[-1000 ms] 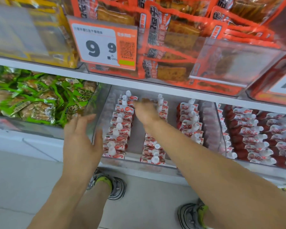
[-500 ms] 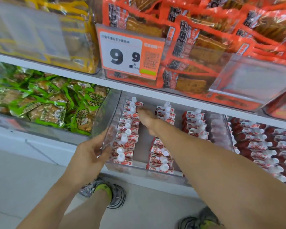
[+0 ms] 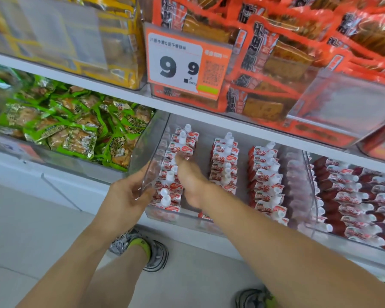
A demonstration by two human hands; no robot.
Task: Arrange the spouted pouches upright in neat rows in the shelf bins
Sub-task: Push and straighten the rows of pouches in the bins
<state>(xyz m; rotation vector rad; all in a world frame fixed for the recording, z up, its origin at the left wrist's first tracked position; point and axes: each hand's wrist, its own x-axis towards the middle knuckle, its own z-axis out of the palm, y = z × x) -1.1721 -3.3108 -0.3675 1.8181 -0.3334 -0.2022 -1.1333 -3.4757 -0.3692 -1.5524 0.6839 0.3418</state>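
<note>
Forearms reach from the lower frame edge toward a clear shelf bin (image 3: 151, 152). Left hand (image 3: 129, 196) grips the bin's left wall near the front corner, fingers curled over its edge. Right hand (image 3: 190, 181) lies inside the bin, touching the left row of spouted pouches (image 3: 176, 167); whether its fingers pinch a pouch cannot be told. That row lies directly left of the right hand, the nearer hand to it. Row long axis runs front to back. Pouches stand roughly upright, white spouts pointing up. Beyond, a middle row (image 3: 223, 161) and a right row (image 3: 266, 181) stand parallel.
</note>
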